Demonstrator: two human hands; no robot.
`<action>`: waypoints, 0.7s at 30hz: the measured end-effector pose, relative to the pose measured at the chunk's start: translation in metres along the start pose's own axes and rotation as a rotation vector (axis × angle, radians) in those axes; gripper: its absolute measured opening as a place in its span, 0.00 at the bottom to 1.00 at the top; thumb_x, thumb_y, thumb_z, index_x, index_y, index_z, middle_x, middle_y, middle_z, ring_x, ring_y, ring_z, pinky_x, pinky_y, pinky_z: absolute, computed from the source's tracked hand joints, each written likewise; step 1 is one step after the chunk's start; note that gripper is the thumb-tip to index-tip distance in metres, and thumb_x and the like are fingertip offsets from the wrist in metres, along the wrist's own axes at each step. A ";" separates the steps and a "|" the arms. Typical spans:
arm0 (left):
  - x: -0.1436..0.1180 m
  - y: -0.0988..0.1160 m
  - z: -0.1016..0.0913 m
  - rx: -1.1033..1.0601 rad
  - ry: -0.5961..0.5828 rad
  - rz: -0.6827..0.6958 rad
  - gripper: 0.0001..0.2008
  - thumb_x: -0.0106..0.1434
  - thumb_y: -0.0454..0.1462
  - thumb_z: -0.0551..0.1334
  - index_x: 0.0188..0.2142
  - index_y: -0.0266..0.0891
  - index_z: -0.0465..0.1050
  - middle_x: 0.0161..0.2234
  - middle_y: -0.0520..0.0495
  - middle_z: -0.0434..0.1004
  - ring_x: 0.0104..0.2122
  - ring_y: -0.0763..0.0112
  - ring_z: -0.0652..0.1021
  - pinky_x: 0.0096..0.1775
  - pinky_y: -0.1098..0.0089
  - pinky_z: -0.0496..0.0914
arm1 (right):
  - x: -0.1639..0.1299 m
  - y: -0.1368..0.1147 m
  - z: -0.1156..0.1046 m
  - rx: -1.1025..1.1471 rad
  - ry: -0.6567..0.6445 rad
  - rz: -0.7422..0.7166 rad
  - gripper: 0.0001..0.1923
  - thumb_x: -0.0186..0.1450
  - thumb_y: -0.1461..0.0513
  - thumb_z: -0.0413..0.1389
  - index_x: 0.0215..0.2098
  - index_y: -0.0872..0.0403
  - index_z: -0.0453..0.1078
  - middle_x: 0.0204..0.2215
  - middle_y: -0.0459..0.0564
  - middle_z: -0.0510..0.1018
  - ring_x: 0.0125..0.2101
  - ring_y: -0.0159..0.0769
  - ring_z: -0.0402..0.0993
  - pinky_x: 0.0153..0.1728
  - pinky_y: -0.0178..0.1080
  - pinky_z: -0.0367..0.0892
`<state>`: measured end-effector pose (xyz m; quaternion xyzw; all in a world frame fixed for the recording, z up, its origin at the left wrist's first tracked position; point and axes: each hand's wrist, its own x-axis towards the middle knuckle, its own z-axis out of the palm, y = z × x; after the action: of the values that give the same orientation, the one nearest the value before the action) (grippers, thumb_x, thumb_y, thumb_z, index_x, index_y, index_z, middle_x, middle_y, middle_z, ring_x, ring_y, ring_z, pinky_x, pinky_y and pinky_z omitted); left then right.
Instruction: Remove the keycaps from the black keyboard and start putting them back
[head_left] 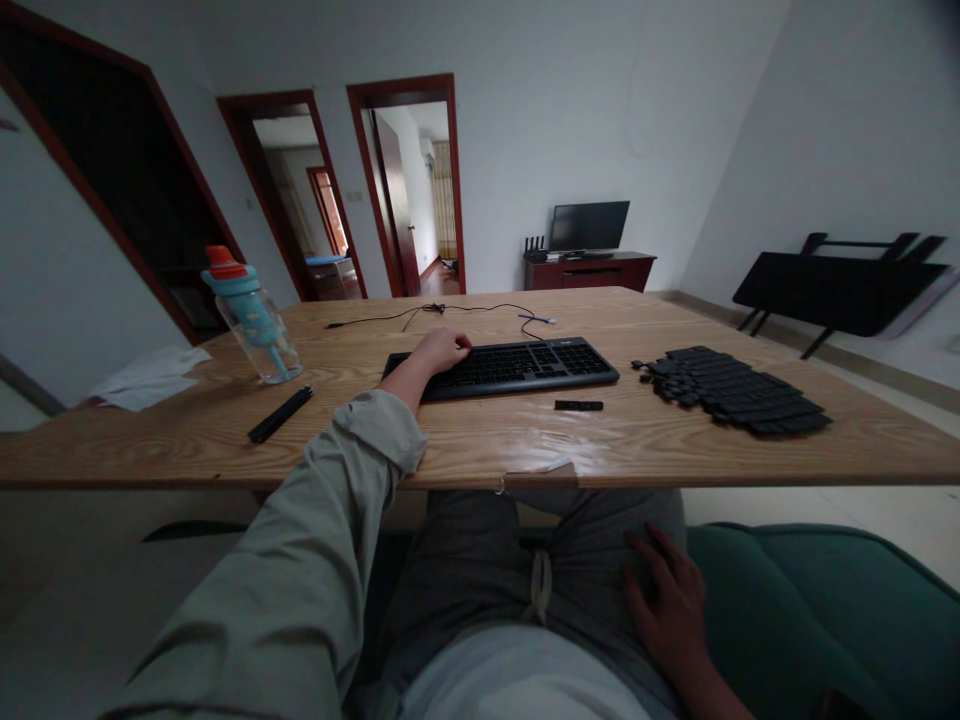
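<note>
1. Black plastic forms the computer keyboard (pixel 525 366), which lies near the middle of the wood-grain table (pixel 465 455), a little beyond its near edge.
2. The keyboard's long axis runs left to right across the person's front, slightly slanted, with the right end a touch farther away. Its long front edge faces the person; its rear edge faces the television (pixel 590 226).
3. The left hand (pixel 441 350) is over the keyboard's left part, fingers bent and thumb and fingertips drawn close together; whether it grips anything I cannot tell.
4. The right hand (pixel 667 590) rests on the person's thigh, fingers loosely spread, holding nothing visible.
5. Dark keycaps (pixel 757 395) lie in slanting rows to the right of the keyboard, apart from it, with a few loose ones at the near-left side.
6. A narrow black strip (pixel 578 406) lies just in front of the keyboard's right half, its length also running left to right.
7. A thin black cable (pixel 433 308) winds across the table behind the keyboard.
8. On the left stand a clear water bottle (pixel 259 325) with a red cap, white paper (pixel 154 378) beside it, and a black rod (pixel 280 414) lying diagonally, its far end pointing right.
</note>
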<state>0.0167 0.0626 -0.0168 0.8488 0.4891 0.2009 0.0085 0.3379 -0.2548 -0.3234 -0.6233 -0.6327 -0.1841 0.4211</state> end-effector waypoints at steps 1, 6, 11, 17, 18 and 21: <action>0.000 0.000 0.000 -0.007 -0.001 0.001 0.12 0.61 0.36 0.63 0.42 0.42 0.84 0.39 0.45 0.85 0.40 0.63 0.81 0.47 0.67 0.73 | 0.000 0.000 0.000 0.003 -0.002 0.002 0.18 0.67 0.56 0.53 0.54 0.49 0.69 0.58 0.57 0.69 0.53 0.52 0.69 0.52 0.56 0.64; 0.002 -0.002 0.002 0.006 -0.008 0.015 0.12 0.62 0.36 0.63 0.42 0.41 0.84 0.39 0.44 0.85 0.39 0.62 0.81 0.46 0.66 0.72 | 0.001 -0.001 -0.001 0.016 -0.005 0.006 0.18 0.67 0.56 0.53 0.54 0.49 0.69 0.58 0.57 0.69 0.54 0.53 0.68 0.53 0.58 0.64; 0.003 -0.001 0.003 -0.003 -0.009 0.008 0.13 0.61 0.35 0.63 0.42 0.41 0.84 0.39 0.45 0.85 0.39 0.64 0.80 0.46 0.67 0.72 | 0.001 -0.001 0.000 0.008 0.000 -0.001 0.18 0.67 0.56 0.53 0.54 0.50 0.69 0.57 0.58 0.69 0.53 0.53 0.69 0.52 0.57 0.65; 0.002 0.002 0.002 0.012 -0.009 0.012 0.12 0.60 0.35 0.63 0.42 0.40 0.84 0.40 0.44 0.85 0.40 0.63 0.80 0.46 0.67 0.72 | 0.001 -0.001 -0.001 0.000 0.008 -0.011 0.18 0.67 0.56 0.53 0.54 0.50 0.69 0.58 0.58 0.69 0.53 0.53 0.69 0.52 0.57 0.65; 0.002 0.002 0.001 0.011 -0.009 0.008 0.12 0.60 0.35 0.63 0.42 0.41 0.84 0.39 0.45 0.85 0.40 0.63 0.80 0.46 0.67 0.72 | 0.001 -0.002 -0.001 0.003 0.005 -0.009 0.18 0.67 0.56 0.53 0.54 0.50 0.69 0.58 0.58 0.69 0.54 0.53 0.69 0.52 0.57 0.65; 0.001 0.002 0.001 -0.019 -0.007 0.000 0.12 0.60 0.34 0.64 0.42 0.41 0.83 0.39 0.45 0.85 0.39 0.63 0.80 0.46 0.66 0.72 | 0.001 -0.002 -0.002 0.004 -0.001 0.006 0.18 0.67 0.57 0.53 0.54 0.49 0.69 0.58 0.57 0.69 0.54 0.53 0.69 0.52 0.57 0.64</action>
<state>0.0191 0.0630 -0.0166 0.8494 0.4871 0.2023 0.0182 0.3367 -0.2557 -0.3210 -0.6244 -0.6314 -0.1813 0.4226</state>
